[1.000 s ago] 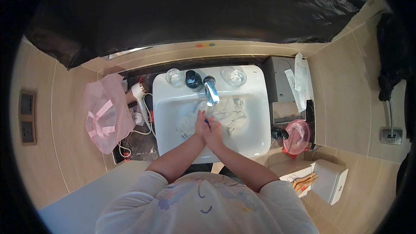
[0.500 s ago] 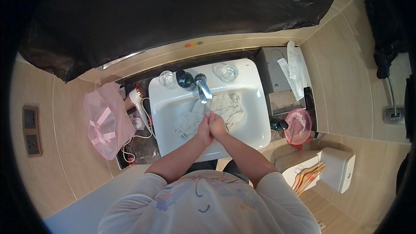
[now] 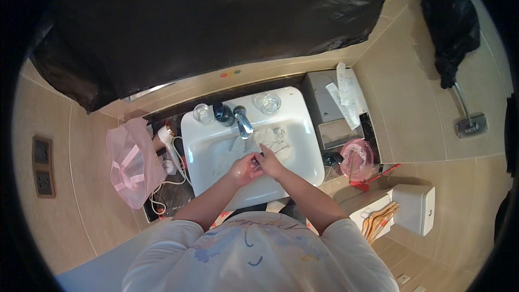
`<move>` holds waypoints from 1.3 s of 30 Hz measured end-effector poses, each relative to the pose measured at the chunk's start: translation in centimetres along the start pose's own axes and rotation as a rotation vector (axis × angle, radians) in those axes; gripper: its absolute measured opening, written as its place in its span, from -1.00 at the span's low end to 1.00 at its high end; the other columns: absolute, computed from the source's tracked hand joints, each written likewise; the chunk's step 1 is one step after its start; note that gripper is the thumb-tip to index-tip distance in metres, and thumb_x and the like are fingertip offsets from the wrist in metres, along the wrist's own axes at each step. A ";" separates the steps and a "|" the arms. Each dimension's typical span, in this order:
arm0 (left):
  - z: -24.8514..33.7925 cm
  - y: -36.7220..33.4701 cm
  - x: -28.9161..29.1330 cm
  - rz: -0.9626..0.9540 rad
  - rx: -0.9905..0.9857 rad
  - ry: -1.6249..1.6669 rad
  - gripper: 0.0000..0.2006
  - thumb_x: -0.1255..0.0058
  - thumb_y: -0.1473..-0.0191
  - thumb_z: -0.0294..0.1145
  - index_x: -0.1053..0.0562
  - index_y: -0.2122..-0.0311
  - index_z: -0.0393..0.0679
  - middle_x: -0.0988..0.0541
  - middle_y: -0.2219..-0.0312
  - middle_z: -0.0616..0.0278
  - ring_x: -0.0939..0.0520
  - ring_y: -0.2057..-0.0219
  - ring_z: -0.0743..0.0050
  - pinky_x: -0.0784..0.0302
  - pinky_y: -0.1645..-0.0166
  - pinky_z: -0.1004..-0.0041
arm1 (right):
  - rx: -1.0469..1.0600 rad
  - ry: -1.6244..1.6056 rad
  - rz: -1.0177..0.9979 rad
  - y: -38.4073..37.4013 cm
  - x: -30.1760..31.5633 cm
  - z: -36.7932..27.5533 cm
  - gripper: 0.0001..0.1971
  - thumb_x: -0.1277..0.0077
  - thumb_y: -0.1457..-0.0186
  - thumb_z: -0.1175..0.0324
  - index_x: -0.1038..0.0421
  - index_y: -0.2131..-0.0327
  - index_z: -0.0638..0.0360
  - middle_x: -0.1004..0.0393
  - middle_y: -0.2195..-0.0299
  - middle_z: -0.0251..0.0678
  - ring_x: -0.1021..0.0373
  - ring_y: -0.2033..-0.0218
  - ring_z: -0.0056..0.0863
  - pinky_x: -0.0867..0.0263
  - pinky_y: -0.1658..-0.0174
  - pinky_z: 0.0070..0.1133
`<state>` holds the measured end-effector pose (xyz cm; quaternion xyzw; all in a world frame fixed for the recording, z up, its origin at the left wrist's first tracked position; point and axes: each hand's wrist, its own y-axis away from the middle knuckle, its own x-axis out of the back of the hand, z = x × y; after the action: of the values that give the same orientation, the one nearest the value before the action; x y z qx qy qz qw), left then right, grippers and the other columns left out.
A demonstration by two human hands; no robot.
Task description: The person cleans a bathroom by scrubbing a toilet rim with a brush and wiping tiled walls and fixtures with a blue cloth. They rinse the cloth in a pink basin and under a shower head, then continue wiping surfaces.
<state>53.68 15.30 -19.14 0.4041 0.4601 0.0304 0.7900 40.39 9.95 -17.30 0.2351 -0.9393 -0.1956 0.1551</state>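
My left hand [image 3: 245,171] is palm up over the front part of the white sink [image 3: 308,167], its fingers loosely spread. My right hand [image 3: 268,164] meets it from the right, fingers curled in against the left fingers. A small dark patch shows between the two hands; I cannot tell if it is an object or shadow. Just beyond them a wet white cloth [image 3: 277,141] lies bunched in the basin, with a paler part stretching left. Above the cloth is the chrome faucet [image 3: 243,123].
Two clear glasses [image 3: 204,113] and a dark cup [image 3: 224,114] stand on the sink's back ledge. Left are a pink bag [image 3: 135,162] and a hair dryer [image 3: 165,134] with its cord. At right sit a grey box [image 3: 324,97], a pink basin [image 3: 357,160] and wooden hangers [image 3: 379,220].
My hands have come apart from a tight clasp, and the left palm now faces up. They have shifted slightly nearer to me. The whole view has turned and shifted a little.
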 end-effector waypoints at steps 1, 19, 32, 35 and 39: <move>-0.4 0.3 -0.1 0.030 -0.019 -0.036 -0.75 0.18 -0.20 -0.23 -0.39 0.10 -0.11 -0.49 0.19 0.22 -0.52 0.18 0.42 -0.45 0.04 0.38 | -0.130 -0.007 -0.106 0.3 0.7 -0.4 -0.52 0.13 -0.17 0.29 -0.13 -0.14 0.23 -0.29 0.00 0.06 -0.35 0.07 -0.29 -0.25 -0.01 -0.51; -0.1 4.6 -16.4 -0.357 -0.048 -0.576 -0.76 0.05 -0.11 -0.32 -0.40 0.15 -0.20 -0.48 0.37 0.30 -0.46 0.41 0.51 -0.38 0.32 0.47 | -0.148 -0.650 0.212 13.5 14.6 -7.8 -0.68 0.01 -0.08 0.10 -0.37 0.17 0.09 -0.41 0.27 -0.39 -0.33 0.25 -0.58 -0.36 0.27 -0.56; -12.9 1.1 -34.4 -0.375 -0.445 -1.120 -0.84 -0.01 -0.13 -0.36 -0.48 0.25 -0.21 -0.51 0.43 0.39 -0.43 0.41 0.69 -0.32 0.28 0.60 | 0.275 -0.845 0.430 26.4 31.8 -1.2 -0.78 -0.03 -0.12 0.19 -0.34 0.28 0.11 -0.38 0.59 -0.43 -0.27 0.71 -0.68 -0.09 0.75 -0.73; -17.5 0.3 -38.5 -0.397 -0.482 -1.093 -0.87 -0.01 -0.12 -0.39 -0.48 0.26 -0.19 -0.51 0.43 0.38 -0.44 0.41 0.69 -0.34 0.27 0.62 | 0.167 -0.726 0.276 29.0 37.1 2.5 -0.73 -0.02 -0.13 0.17 -0.38 0.24 0.15 -0.40 0.54 -0.42 -0.26 0.67 -0.68 -0.10 0.66 -0.72; -22.5 -2.4 -43.4 -0.469 -0.599 -1.330 -0.80 -0.14 0.00 -0.39 -0.48 0.24 -0.17 -0.44 0.48 0.42 -0.41 0.41 0.71 -0.33 0.27 0.63 | 0.113 -0.687 0.302 32.8 44.1 7.9 -0.69 -0.05 -0.12 0.18 -0.46 0.16 0.19 -0.50 0.30 -0.40 -0.36 0.35 -0.65 -0.26 0.24 -0.68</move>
<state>11.08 9.19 4.12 -0.0024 -0.0662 -0.2642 0.9622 -12.20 16.77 -1.00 0.0229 -0.9700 -0.1859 -0.1549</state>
